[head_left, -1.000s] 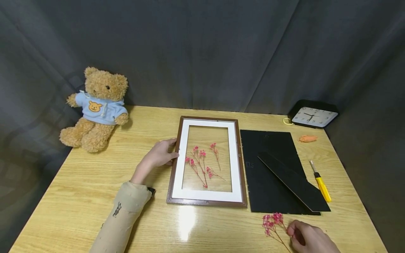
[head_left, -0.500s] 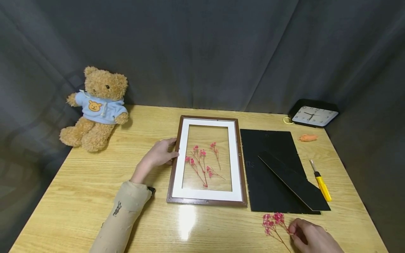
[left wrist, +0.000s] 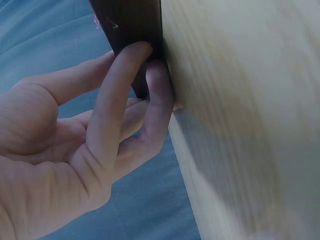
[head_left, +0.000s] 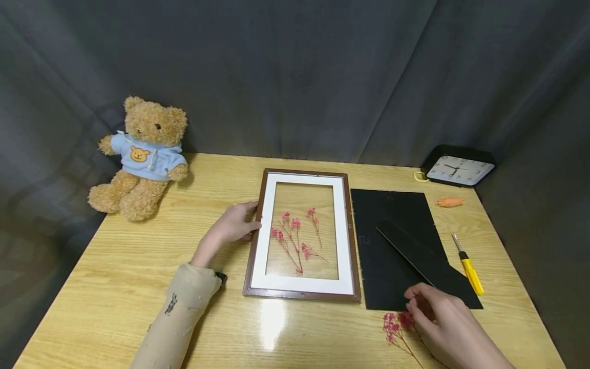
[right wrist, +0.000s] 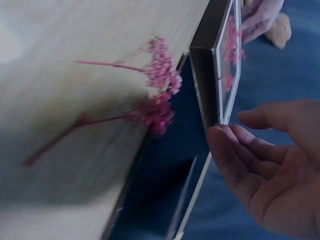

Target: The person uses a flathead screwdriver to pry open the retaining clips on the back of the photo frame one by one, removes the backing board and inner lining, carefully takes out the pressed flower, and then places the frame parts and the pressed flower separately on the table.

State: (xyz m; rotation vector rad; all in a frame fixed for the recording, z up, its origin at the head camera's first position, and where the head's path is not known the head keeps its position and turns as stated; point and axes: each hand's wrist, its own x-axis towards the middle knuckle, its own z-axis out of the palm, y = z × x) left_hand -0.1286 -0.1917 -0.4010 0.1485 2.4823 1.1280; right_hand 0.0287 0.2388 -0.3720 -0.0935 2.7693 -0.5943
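Observation:
A brown picture frame with a white mat lies on the table, pink dried flower sprigs inside its opening. At its left edge, my left hand holds the frame; the left wrist view shows fingers bent against the dark side of the frame. My right hand hovers at lower right, over the front edge of the black backing board. In the right wrist view its thumb and fingertips are apart with nothing between them. Beneath it, more pink dried flowers lie on the wood.
A black stand flap sticks up from the backing board. Right of it lies a yellow-handled screwdriver, with a small orange object and a black clock farther back. A teddy bear sits at the back left.
My right hand has let go of the pink flower sprig and risen forward, up toward the backing board. The left hand and the frame stay in place.

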